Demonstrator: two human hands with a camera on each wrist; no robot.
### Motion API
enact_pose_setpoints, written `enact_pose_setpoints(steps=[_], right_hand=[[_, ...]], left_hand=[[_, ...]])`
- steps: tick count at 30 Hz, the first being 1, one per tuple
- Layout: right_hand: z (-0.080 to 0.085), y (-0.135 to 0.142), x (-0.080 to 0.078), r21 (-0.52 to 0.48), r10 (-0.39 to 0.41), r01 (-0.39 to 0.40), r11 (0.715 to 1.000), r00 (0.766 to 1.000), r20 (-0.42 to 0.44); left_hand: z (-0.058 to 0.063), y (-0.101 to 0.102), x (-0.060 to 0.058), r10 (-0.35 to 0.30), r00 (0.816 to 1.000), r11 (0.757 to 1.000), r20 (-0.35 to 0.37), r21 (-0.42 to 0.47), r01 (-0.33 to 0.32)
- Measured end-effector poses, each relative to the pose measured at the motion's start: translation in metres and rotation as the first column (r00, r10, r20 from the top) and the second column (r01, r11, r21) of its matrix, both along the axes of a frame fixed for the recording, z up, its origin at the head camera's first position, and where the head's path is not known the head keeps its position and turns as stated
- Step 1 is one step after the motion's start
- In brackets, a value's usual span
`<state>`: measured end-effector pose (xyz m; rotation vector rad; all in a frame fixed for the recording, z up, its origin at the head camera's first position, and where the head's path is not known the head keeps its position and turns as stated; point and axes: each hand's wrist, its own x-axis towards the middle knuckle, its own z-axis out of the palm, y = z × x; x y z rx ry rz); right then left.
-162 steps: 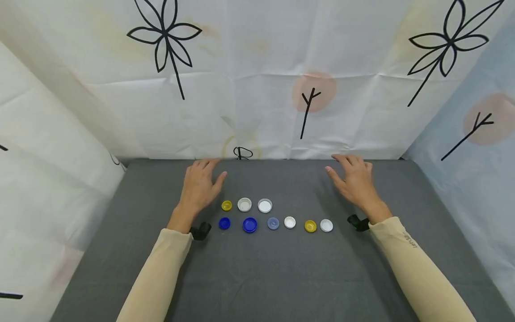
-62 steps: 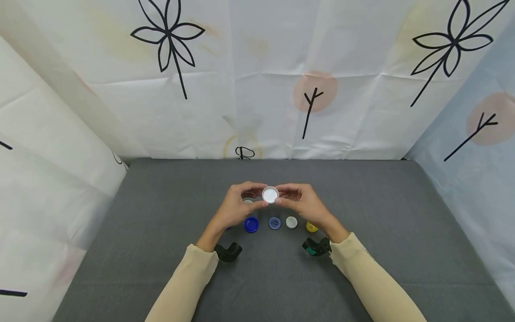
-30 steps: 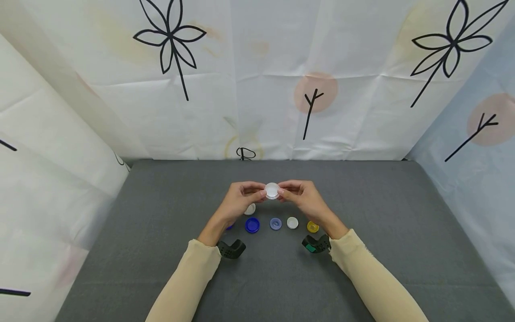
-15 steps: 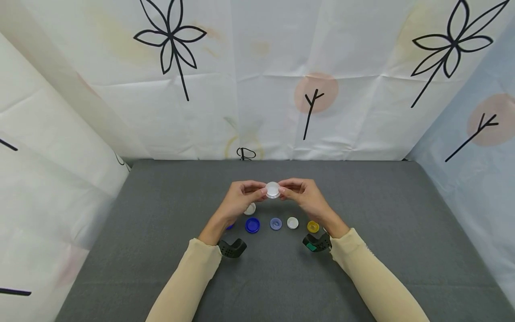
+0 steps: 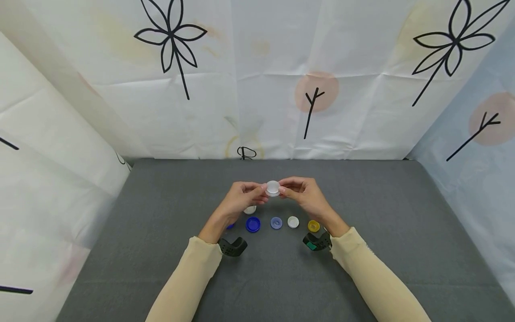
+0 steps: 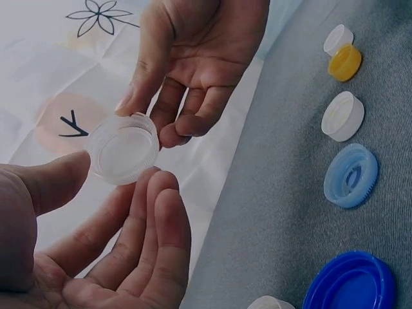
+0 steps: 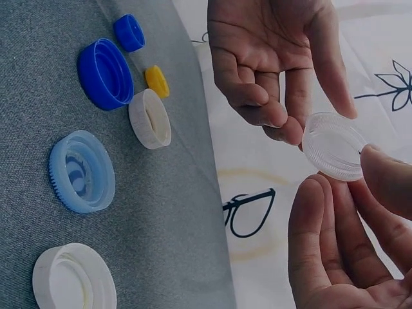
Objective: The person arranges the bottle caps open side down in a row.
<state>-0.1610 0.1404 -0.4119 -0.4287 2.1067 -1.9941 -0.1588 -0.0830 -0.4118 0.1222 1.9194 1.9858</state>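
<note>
In the head view, a translucent white bottle cap (image 5: 272,188) is up above the grey table, between my two hands. My left hand (image 5: 237,199) pinches its left edge, thumb against the rim and fingertips behind. From the other side, my right hand (image 5: 305,193) pinches the right edge with thumb and index finger. Both wrist views show the cap's ribbed side and hollow inside, tilted, with the other fingers loosely bent. Under the hands lie a white cap (image 5: 250,209) and a small blue cap (image 5: 230,226), both partly hidden by the left hand.
On the grey table (image 5: 257,277) a front row holds a large blue cap (image 5: 253,224), a light-blue cap (image 5: 276,223), a white cap (image 5: 293,222) and a yellow cap (image 5: 314,226). A small yellow cap (image 7: 156,82) shows in the right wrist view. Patterned cloth (image 5: 265,112) hangs behind.
Earlier both hands were spread apart with nothing held, and the cap lay in the back row. They have since lifted it together. Over the last second it has tilted and risen slightly.
</note>
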Motion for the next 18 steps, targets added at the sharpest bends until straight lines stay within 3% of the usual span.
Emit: enact_pose_setpoints(steps=[9, 18], right_hand=[[-0.0032, 0.0008, 0.0009, 0.072, 0.018, -0.012, 0.997, 0.997, -0.081], [-0.0028, 0.0027, 0.0011, 0.048, 0.031, -0.027, 0.998, 0.996, -0.086]], left_hand=[[-0.0001, 0.0022, -0.0029, -0.018, 0.998, 1.0, 0.068, -0.012, 0.019], [-0.0006, 0.0016, -0.0034, -0.037, 0.996, 0.999, 0.087, 0.022, 0.035]])
